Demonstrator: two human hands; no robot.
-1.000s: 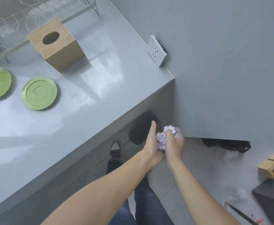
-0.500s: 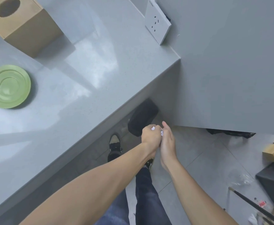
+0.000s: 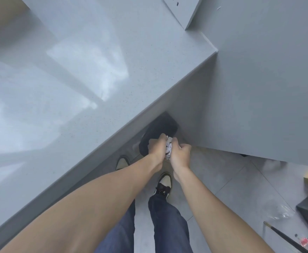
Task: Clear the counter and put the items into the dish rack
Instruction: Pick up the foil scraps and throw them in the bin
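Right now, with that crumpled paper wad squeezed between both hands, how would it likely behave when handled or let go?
The crumpled paper wad looks soft and crushable: it is creased and pinched between the left hand and right hand. It is probably very light for its size. Released over the black bin below, it would likely drop without rolling far.

Paper wad (image 3: 168,149) between hands, above bin (image 3: 158,130) (below counter (image 3: 76,88) edge)
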